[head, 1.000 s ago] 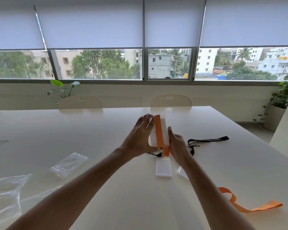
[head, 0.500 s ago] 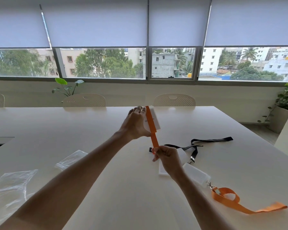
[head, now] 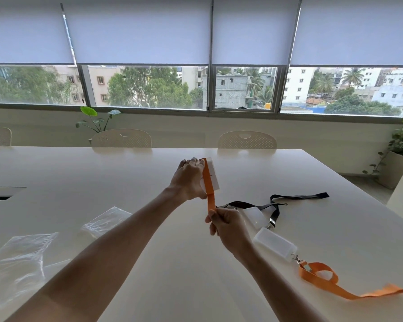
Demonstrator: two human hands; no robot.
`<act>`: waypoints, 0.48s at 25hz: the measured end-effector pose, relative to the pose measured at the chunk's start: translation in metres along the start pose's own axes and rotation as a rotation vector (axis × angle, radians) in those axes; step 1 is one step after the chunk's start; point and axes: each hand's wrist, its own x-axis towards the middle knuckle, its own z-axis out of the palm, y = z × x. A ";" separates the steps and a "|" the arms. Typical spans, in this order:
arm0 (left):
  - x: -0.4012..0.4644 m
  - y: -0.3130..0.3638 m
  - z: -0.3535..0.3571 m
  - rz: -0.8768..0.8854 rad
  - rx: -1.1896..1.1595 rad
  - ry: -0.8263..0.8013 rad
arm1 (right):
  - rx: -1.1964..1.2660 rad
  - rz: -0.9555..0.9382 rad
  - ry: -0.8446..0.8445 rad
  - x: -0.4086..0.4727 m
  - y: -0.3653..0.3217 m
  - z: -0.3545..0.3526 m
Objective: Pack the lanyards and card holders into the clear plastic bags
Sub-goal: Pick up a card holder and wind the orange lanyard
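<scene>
White table (head: 149,177) beneath half-blinded windows (head: 144,87); both grips pinching orange lanyard (head: 210,196).

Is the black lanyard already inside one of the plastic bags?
No, the black lanyard lies bare on the table, far from the plastic bags.

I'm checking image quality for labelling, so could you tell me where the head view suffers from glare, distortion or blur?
Head view: bright windows backlight the scene; wide-angle bends the table edges; clear bags show pale sheen, low contrast; right hand and orange lanyard stay reasonably sharp.
</scene>
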 end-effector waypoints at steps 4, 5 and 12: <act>0.003 -0.004 0.000 -0.033 -0.096 0.006 | -0.032 0.048 -0.035 -0.007 0.000 -0.005; 0.003 -0.005 -0.001 -0.045 -0.103 0.003 | -0.035 0.063 -0.044 -0.010 0.002 -0.004; -0.004 0.002 0.013 0.042 0.151 -0.015 | -0.220 0.039 -0.154 -0.015 -0.016 0.001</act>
